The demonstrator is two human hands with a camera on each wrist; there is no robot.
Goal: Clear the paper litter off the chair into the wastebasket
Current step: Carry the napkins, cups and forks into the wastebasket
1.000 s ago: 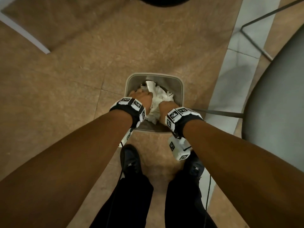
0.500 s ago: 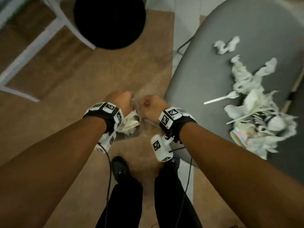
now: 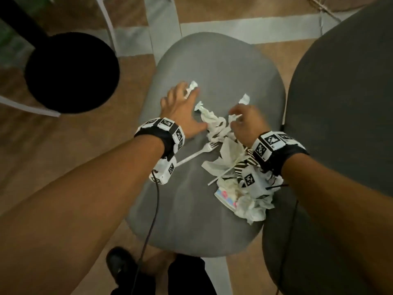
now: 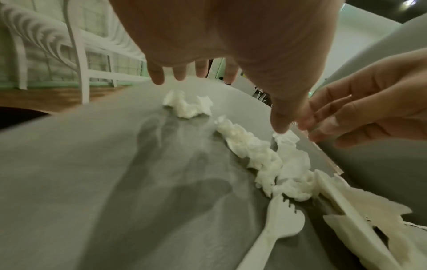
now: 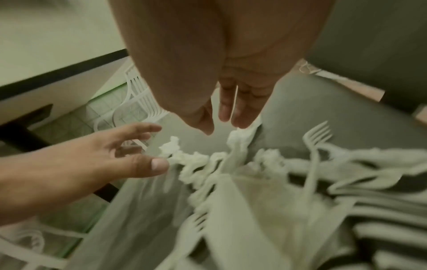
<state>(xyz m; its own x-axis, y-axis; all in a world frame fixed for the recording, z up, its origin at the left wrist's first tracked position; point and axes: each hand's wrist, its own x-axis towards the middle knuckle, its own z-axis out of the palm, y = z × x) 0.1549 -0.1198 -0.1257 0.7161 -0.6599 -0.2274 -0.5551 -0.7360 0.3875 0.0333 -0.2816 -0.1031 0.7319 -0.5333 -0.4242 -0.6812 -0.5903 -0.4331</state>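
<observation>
Paper litter lies on the grey chair seat (image 3: pixel 212 67). A small crumpled wad (image 3: pixel 192 86) sits at the far end, and a twisted tissue strip (image 3: pixel 212 120) leads back to a pile of napkins and wrappers (image 3: pixel 244 188). My left hand (image 3: pixel 180 103) hovers open with fingers spread, its fingertips at the small wad (image 4: pixel 187 107). My right hand (image 3: pixel 242 116) hangs open over the strip's right end (image 5: pixel 245 135), fingers pointing down, holding nothing I can see. A white plastic fork (image 3: pixel 197 153) lies between my wrists. The wastebasket is out of view.
A second dark grey seat (image 3: pixel 340 103) adjoins the chair on the right. A black round disc (image 3: pixel 70 73) and white chair legs (image 3: pixel 108 18) stand on the floor at the left. My shoe (image 3: pixel 119 265) is below the seat's near edge.
A second ago both hands were down in the wastebasket on crumpled paper. They have since lifted out and swung right to the chair seat, where both now hover open over the litter.
</observation>
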